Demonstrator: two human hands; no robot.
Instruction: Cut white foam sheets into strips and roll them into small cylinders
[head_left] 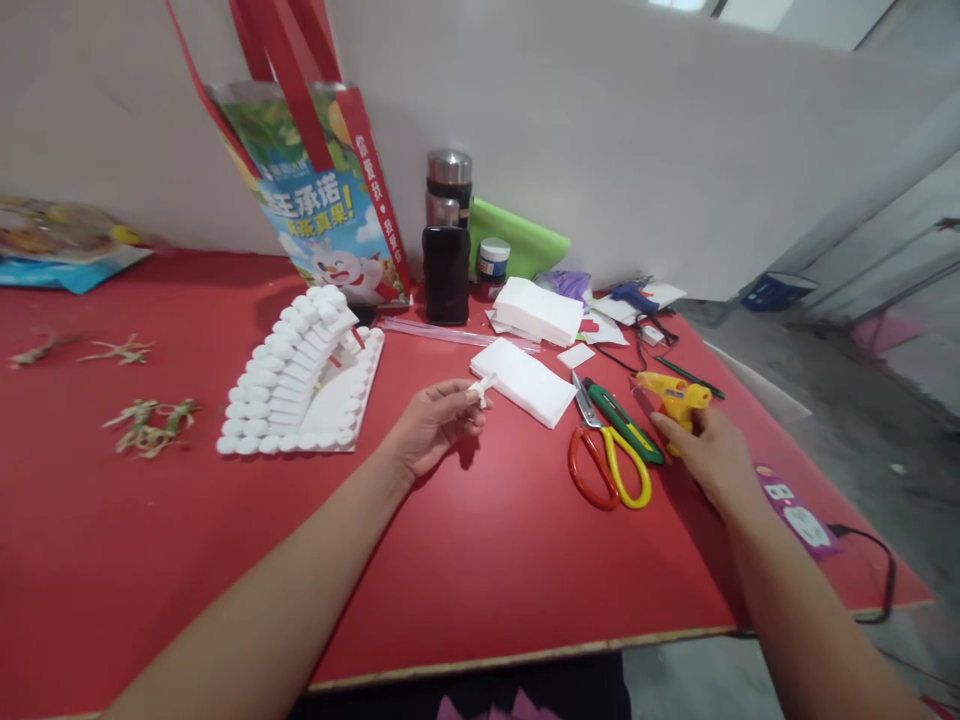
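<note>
tabletop (480,560), “承诺” bag (330,215), glue gun (670,390)

Shopping bag (322,205) reads "王承诺" over "茶真果!" on its front, line starts unclear, with "你爱我" and "我爱你" down its red side strip; purple packet (796,510) shows a big "B", rest illegible; jar (493,262) label too small to read.

Small white piece (482,388) pinched in left fingers (456,404), yellow glue gun (673,391) in right fingers (676,435), pointing left
</note>
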